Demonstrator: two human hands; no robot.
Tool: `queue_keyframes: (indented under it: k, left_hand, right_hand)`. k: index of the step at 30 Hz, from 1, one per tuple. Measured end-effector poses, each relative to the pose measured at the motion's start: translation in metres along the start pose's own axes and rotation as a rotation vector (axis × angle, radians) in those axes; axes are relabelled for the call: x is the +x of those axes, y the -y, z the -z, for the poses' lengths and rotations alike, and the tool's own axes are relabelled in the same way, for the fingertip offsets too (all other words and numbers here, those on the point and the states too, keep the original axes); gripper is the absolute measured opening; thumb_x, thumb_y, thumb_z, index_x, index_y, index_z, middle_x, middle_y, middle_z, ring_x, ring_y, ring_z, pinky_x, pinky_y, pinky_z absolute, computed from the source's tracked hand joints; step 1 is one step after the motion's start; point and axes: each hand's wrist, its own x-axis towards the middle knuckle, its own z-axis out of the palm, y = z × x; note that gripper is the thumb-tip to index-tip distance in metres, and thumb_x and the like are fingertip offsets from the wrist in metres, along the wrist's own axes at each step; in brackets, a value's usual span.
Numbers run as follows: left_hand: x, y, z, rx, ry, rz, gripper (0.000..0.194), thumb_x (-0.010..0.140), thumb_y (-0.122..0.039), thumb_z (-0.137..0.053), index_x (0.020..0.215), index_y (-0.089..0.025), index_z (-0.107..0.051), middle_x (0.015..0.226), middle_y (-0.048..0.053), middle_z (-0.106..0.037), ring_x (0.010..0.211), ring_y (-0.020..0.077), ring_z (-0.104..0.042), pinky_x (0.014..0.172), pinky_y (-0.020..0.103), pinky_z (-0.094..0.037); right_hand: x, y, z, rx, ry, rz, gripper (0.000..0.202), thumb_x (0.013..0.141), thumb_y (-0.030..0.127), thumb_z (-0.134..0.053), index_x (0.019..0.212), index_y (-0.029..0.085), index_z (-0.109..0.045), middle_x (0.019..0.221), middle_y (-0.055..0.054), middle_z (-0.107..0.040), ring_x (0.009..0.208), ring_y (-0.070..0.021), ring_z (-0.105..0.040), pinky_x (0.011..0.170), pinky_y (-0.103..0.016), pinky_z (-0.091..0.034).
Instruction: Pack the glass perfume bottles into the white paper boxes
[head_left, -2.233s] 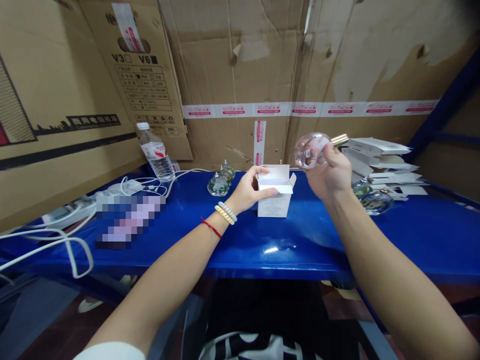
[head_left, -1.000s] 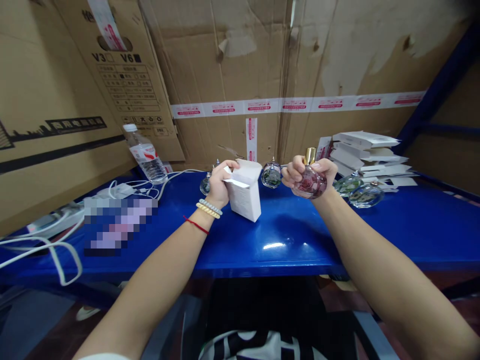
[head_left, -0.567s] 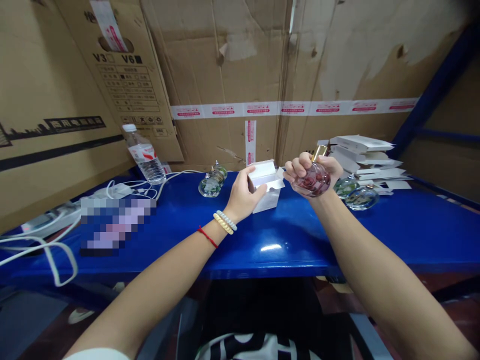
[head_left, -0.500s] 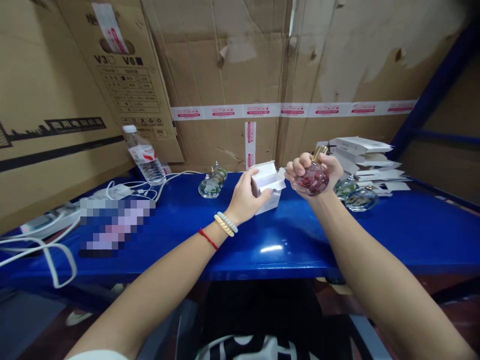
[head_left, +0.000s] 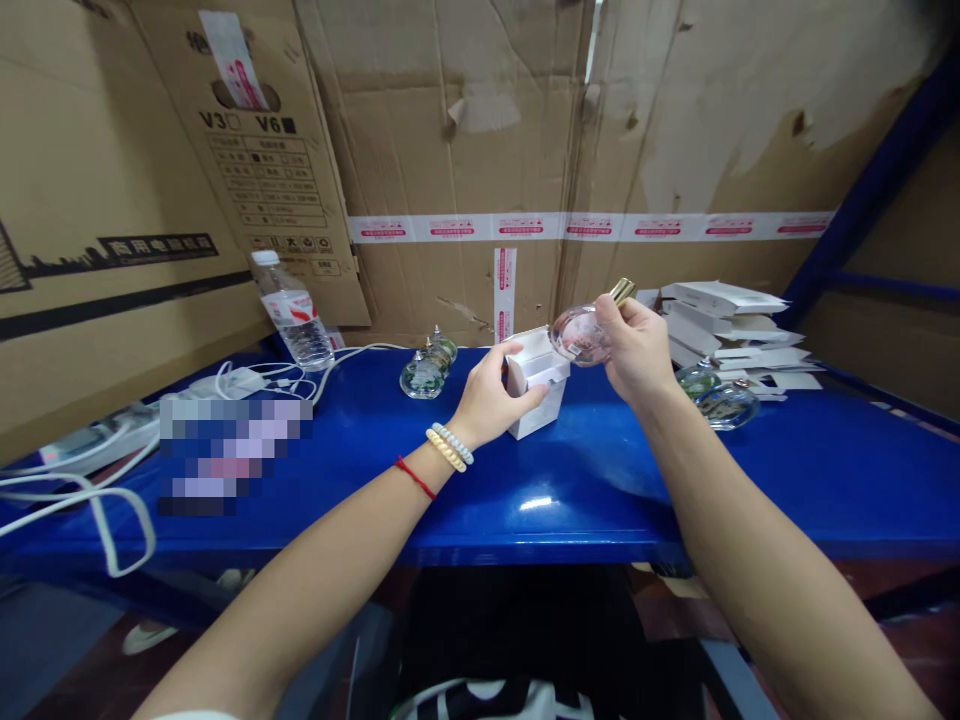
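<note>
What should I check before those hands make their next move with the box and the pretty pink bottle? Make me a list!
1. White box open at the top: ok.
2. Left hand gripping the white box: ok, thumb on the near side.
3. Right hand holding the pink bottle: ok.
4. Gold cap on the pink bottle: ok, it shows at the upper end.
5. Pink bottle upright: not ok, it tilts with the gold cap toward the picture's upper right.
6. Bottom of the white box's inside free: cannot tell, it's hidden.
</note>
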Motion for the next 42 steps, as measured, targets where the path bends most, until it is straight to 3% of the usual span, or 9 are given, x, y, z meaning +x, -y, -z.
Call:
queue_keyframes:
  k: [3,7,10,16,25,33,42]
  left_hand:
    - [0.0,0.006,-0.001,-0.138,0.051,-0.007,0.057,0.069,-0.036,-0.077,0.117,-0.018,-0.053,0.111,0.013,-0.066,0.099,0.0258,-0.065,0.086,0.04,-0.052]
    - [-0.001,0.008,-0.003,-0.271,0.133,-0.003,0.06,0.07,-0.037,-0.077,0.122,-0.019,-0.051,0.111,0.012,-0.067,0.09,0.0228,-0.067,0.081,0.039,-0.054]
    - [-0.001,0.007,-0.004,-0.322,0.172,-0.011,0.062,0.071,-0.035,-0.077,0.124,-0.019,-0.049,0.113,0.013,-0.067,0.093,0.0231,-0.067,0.082,0.038,-0.054]
    - [0.001,0.01,-0.004,-0.36,0.187,-0.009,0.064,0.07,-0.036,-0.078,0.124,-0.018,-0.048,0.12,0.015,-0.063,0.099,0.0249,-0.066,0.086,0.041,-0.054]
    - [0.002,0.013,-0.004,-0.491,0.222,0.042,0.063,0.065,-0.034,-0.081,0.119,-0.02,-0.051,0.127,0.014,-0.06,0.108,0.0263,-0.064,0.091,0.04,-0.053]
    - [0.005,0.013,-0.002,-0.575,0.245,0.121,0.061,0.062,-0.032,-0.083,0.113,-0.02,-0.053,0.111,0.01,-0.066,0.091,0.0216,-0.067,0.083,0.039,-0.054]
    - [0.006,0.012,-0.001,-0.558,0.261,0.122,0.062,0.061,-0.031,-0.084,0.114,-0.018,-0.053,0.111,0.01,-0.065,0.088,0.018,-0.065,0.081,0.035,-0.054]
  right_hand:
    - [-0.008,0.007,-0.004,-0.043,-0.024,0.091,0.046,0.071,0.065,-0.069,0.086,0.022,-0.059,0.078,-0.003,-0.065,0.073,-0.0185,-0.065,0.061,-0.032,-0.053]
    - [-0.016,0.014,-0.01,-0.095,0.132,0.079,0.043,0.073,0.061,-0.069,0.093,0.024,-0.059,0.077,-0.003,-0.065,0.068,-0.0188,-0.065,0.061,-0.034,-0.054]
    - [-0.019,0.014,-0.013,-0.163,0.17,0.113,0.04,0.073,0.057,-0.072,0.089,0.022,-0.062,0.078,-0.002,-0.066,0.069,-0.0165,-0.064,0.064,-0.032,-0.053]
    - [-0.017,0.011,-0.01,-0.125,0.274,0.071,0.037,0.075,0.054,-0.071,0.088,0.021,-0.062,0.079,-0.002,-0.065,0.068,-0.0148,-0.061,0.064,-0.03,-0.051]
    - [-0.013,0.01,-0.009,-0.296,0.331,0.07,0.046,0.072,0.062,-0.07,0.077,0.017,-0.065,0.076,-0.003,-0.063,0.073,-0.0151,-0.056,0.067,-0.029,-0.044]
    - [-0.009,0.005,-0.006,-0.344,0.32,0.06,0.046,0.065,0.063,-0.074,0.071,0.018,-0.069,0.074,-0.002,-0.061,0.069,-0.0132,-0.052,0.066,-0.029,-0.04]
    - [-0.007,0.009,0.001,-0.413,0.448,0.09,0.044,0.07,0.063,-0.071,0.073,0.018,-0.073,0.071,-0.002,-0.062,0.071,-0.0137,-0.05,0.069,-0.029,-0.039]
